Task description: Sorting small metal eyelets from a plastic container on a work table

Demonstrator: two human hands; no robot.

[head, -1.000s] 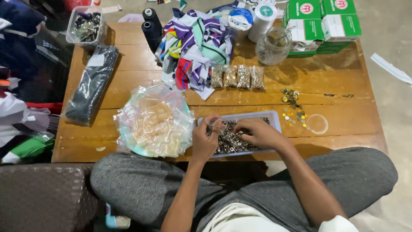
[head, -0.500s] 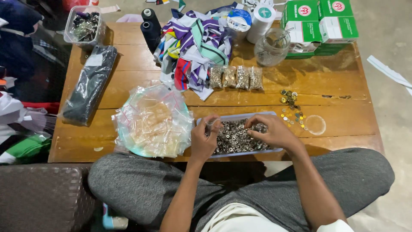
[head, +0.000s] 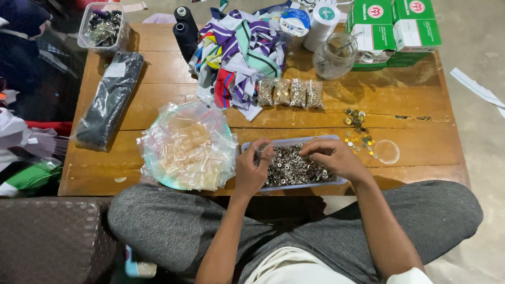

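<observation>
Sorting metal eyelets [head: 294,167] in a shallow tray [head: 292,141]
Left hand [head: 251,171] pinches 1 small clear bag at 9 o'clock; right hand [head: 332,158] curls, picking eyelets. Best keep pinches small.

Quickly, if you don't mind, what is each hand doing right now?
Left hand: closed on a small clear bag.
Right hand: fingers curled, picking in the tray of metal rings.

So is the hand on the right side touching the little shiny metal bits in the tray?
Touching. The head view shows the right hand resting with fingers curled down into the heap of small metal pieces in the tray, with no gap visible between them.
</observation>
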